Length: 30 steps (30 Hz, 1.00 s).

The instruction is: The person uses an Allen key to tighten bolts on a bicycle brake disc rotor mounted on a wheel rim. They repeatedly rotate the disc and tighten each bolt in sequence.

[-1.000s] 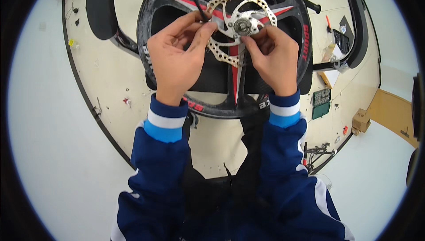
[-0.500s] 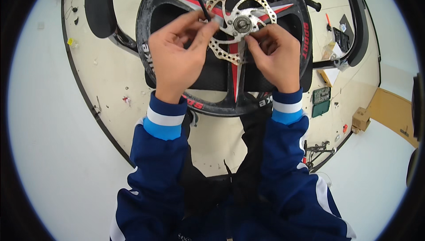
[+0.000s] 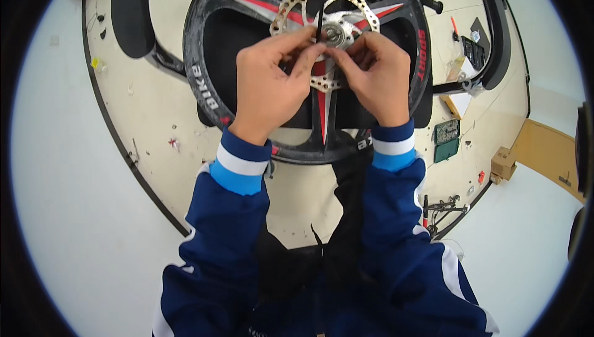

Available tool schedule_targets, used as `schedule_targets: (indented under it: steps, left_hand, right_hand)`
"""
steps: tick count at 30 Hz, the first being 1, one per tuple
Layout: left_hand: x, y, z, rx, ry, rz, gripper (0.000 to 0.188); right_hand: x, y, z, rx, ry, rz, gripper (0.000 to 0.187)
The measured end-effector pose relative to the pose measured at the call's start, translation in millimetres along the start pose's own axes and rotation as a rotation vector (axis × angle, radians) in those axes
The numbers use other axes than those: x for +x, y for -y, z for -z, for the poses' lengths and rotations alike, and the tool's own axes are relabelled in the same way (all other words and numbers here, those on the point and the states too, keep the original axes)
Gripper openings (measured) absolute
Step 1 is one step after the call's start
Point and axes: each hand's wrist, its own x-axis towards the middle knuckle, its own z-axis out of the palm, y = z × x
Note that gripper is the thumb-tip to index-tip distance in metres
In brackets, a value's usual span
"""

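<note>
Over the disc [image 3: 350, 21], left fingers [image 3: 286, 42] hold a black rod [image 3: 320, 23].

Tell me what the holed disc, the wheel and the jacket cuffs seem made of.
Holed disc: probably steel, shiny and silvery, with brown, rust-like stains on its rim. Wheel: matte black with grey scuffs and broad spokes; metal or hard plastic, can't tell. Cuffs: likely knit fabric, matte, judging by their snug fit and soft creases.

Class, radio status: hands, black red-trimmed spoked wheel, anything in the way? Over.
Left hand pinching slim black rod; right hand close beside, grip unclear. Perforated silver metal disc at centre of wheel. Both hands hide parts of disc.
</note>
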Motion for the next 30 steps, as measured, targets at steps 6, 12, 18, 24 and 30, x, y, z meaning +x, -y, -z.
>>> schedule_targets:
  steps: [6,12,18,24,30]
  left_hand:
    - [-4.2,-7.1,7.7,0.185,0.055,-0.06,0.024]
    - [-0.3,-3.3,3.4,0.028,0.032,-0.062,0.023]
    - [-4.7,-4.2,12.0,0.169,0.093,-0.075,0.024]
    - [-4.9,-17.5,20.0,0.231,0.172,-0.1,0.022]
    - [-9.2,-26.7,22.4,0.267,0.29,-0.095,0.019]
  right_hand:
    - [-3.9,1.1,3.8,0.093,0.058,0.068,0.013]
    - [3.7,1.8,1.2,0.03,-0.016,0.116,0.016]
    - [3.6,1.6,-2.1,0.019,-0.025,0.086,0.02]
    - [-0.1,6.2,10.9,0.4,-0.157,-0.2,0.02]
    - [2.4,9.2,23.2,0.739,0.015,-0.266,0.017]
